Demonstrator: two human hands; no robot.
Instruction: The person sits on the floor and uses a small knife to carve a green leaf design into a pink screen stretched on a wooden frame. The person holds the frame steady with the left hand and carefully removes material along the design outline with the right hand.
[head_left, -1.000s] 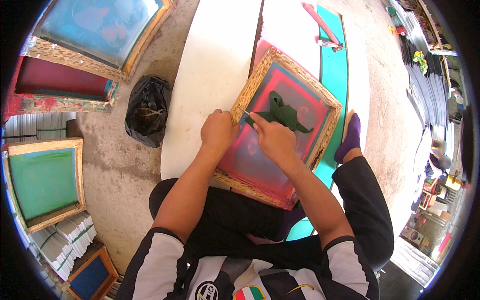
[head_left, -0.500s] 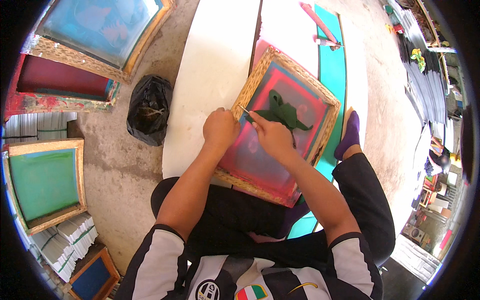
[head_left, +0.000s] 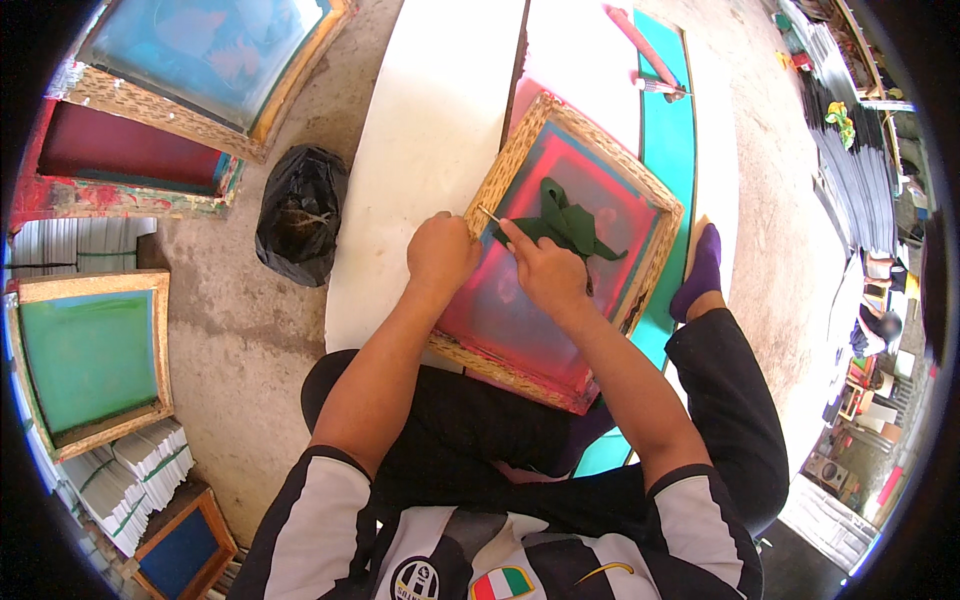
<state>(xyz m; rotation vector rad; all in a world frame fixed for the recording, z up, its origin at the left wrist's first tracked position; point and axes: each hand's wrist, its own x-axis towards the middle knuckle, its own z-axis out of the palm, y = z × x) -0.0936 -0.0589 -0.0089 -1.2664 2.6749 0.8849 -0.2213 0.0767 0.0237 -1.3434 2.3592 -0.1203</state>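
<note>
A wooden-framed printing screen (head_left: 575, 385) with pinkish mesh lies tilted in front of my crossed legs. My left hand (head_left: 443, 256) is closed on its left wooden edge. In my right hand (head_left: 548, 268), above the mesh, is what looks like a screwdriver (head_left: 488, 213). Its thin metal shaft points up and left, with the tip at the frame's left edge close to my left knuckles. Most of its handle is hidden in my palm; a dark end shows by the wrist. A crumpled dark green cloth (head_left: 570, 222) rests on the mesh just beyond my right hand.
White boards (head_left: 425, 110) and a green strip (head_left: 668, 140) lie under the screen. A red bar (head_left: 640, 45) and a marker (head_left: 655, 86) are at the far end. To the left are a black plastic bag (head_left: 300, 215), a green screen (head_left: 95, 355) and bundled paper stacks (head_left: 140, 480).
The screwdriver and both hands stay almost in the same place at the frame's left edge. The whole view has shifted very slightly.
</note>
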